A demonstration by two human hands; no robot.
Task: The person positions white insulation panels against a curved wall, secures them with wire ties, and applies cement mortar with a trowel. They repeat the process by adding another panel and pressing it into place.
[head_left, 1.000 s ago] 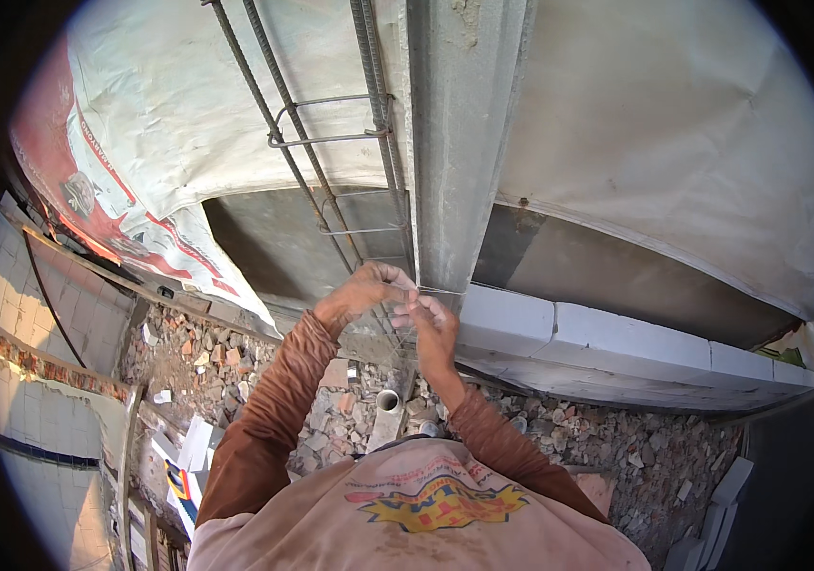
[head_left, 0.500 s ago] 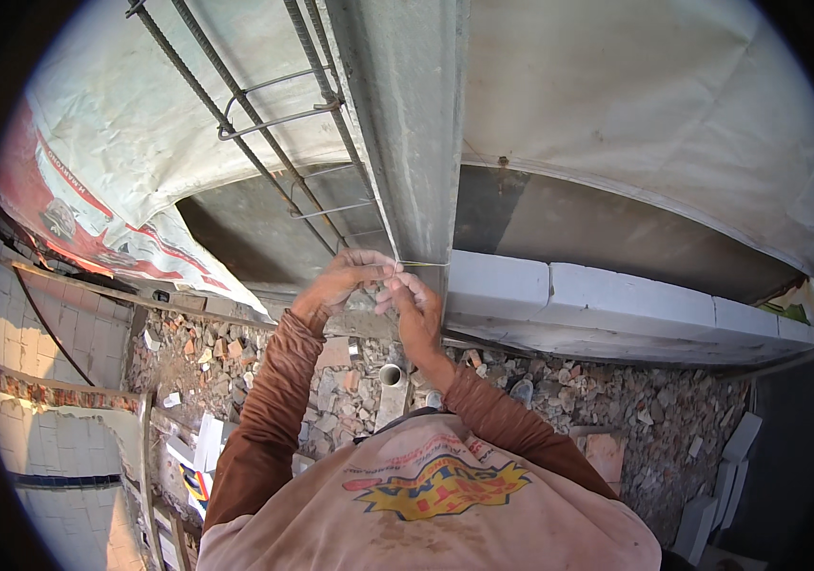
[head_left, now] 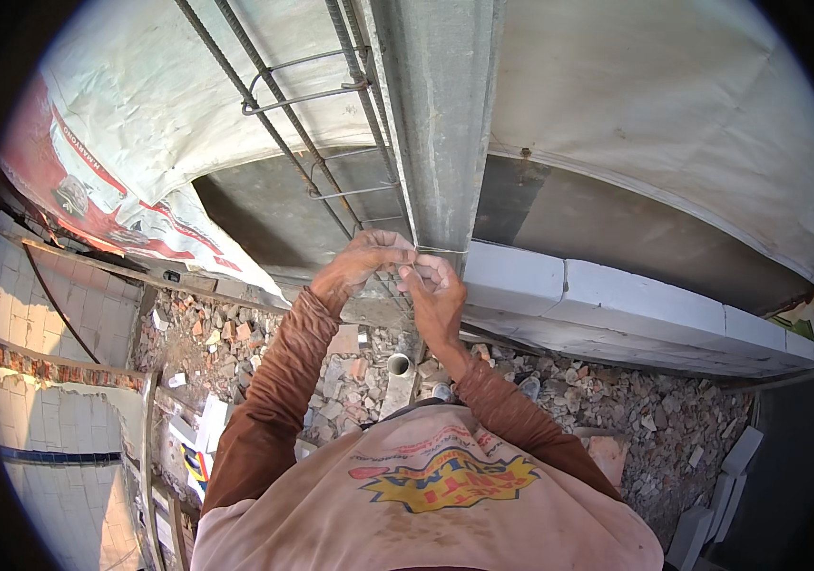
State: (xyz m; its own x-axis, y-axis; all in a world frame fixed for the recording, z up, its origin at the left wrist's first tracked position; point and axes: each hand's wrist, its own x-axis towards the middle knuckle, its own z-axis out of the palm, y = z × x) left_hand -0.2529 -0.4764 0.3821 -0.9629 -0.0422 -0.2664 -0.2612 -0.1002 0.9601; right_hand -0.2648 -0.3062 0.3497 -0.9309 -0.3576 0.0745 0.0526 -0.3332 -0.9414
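A thin pale string (head_left: 441, 249) crosses the front of an upright grey post (head_left: 442, 143). At its left end my left hand (head_left: 354, 269) is closed, thumb and fingers pinched on the string by the post's left edge. My right hand (head_left: 438, 305) is closed too, its fingertips meeting those of the left on the same string. The exact hold is partly hidden by the fingers. Left of the post rises a cage of ribbed steel bars (head_left: 278, 92) with bent wire ties.
White blocks (head_left: 630, 300) form a low wall right of the post. Pale sheeting (head_left: 654, 105) hangs behind. Rubble (head_left: 578, 400) and an open pipe end (head_left: 398, 364) lie below. Timber strips (head_left: 148, 428) stand at the left, loose blocks (head_left: 697, 533) at the lower right.
The view has shifted, so the post and bars appear farther right. Both hands stay at the string, with the right fingers now curled closer around the left fingertips.
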